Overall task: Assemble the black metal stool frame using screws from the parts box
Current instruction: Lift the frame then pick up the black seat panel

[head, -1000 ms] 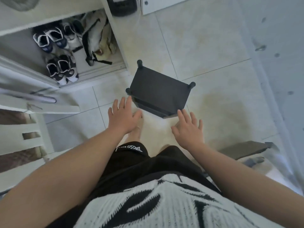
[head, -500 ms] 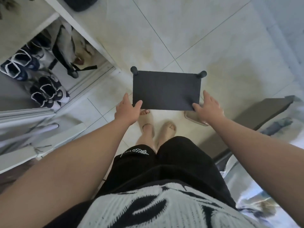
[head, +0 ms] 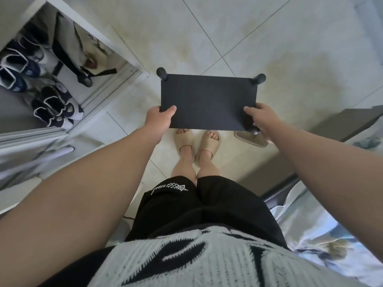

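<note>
At the upper left of the frame an open cabinet (head: 132, 65) holds dark blue and white shoes (head: 18, 73) and, beside them, a grey bag (head: 68, 44) with black straps. Just left of centre the left hand (head: 158, 119) grips the lower left corner of the stool (head: 209, 100): its thumb lies on the flat black top, while the other fingers curl under the edge, out of sight. The stool sits in the middle of the frame, top facing the camera and level, held between both hands above the pale tiled floor (head: 269, 38). Two round black leg ends (head: 162, 73) peek out past its far corners. Below its near edge the person's feet stand in beige slippers (head: 196, 139). The right hand (head: 262, 119) grips the lower right corner the same way, thumb on top and fingers wrapped underneath, with a bit of a leg showing just under the palm. Beneath that hand a flat beige thing (head: 248, 140) lies on the floor; what it is I cannot tell. At the lower right lies a bed (head: 323, 235) with pale printed bedding.
</note>
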The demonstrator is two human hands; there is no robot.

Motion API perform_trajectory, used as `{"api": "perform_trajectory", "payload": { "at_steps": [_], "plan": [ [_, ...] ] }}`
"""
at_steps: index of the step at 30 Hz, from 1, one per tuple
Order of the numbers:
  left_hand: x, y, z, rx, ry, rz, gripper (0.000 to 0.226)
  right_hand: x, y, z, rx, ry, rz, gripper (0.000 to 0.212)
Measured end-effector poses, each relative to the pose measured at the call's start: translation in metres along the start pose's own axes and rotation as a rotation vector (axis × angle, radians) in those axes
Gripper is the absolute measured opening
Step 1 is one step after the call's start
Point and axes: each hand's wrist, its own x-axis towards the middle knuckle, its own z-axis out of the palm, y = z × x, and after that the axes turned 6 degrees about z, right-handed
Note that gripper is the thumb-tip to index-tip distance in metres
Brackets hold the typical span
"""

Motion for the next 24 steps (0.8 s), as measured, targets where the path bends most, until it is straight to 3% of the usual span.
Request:
{"api": "perform_trajectory", "payload": {
  "at_steps": [6,14,24],
  "plan": [
    [-0.028,0.041,0.0,-0.06,0.105,0.07,0.025,-0.028,-0.011,-0.028,0.082,0.047,-0.149,0.044],
    [-0.055,0.103,0.013,-0.129,0.075,0.205,0.032,-0.064,-0.029,-0.082,0.137,0.123,-0.316,0.045],
    [0.007,0.242,0.012,-0.107,0.051,0.386,0.029,-0.041,-0.153,-0.125,0.265,0.217,-0.41,0.04]
  ]
}}
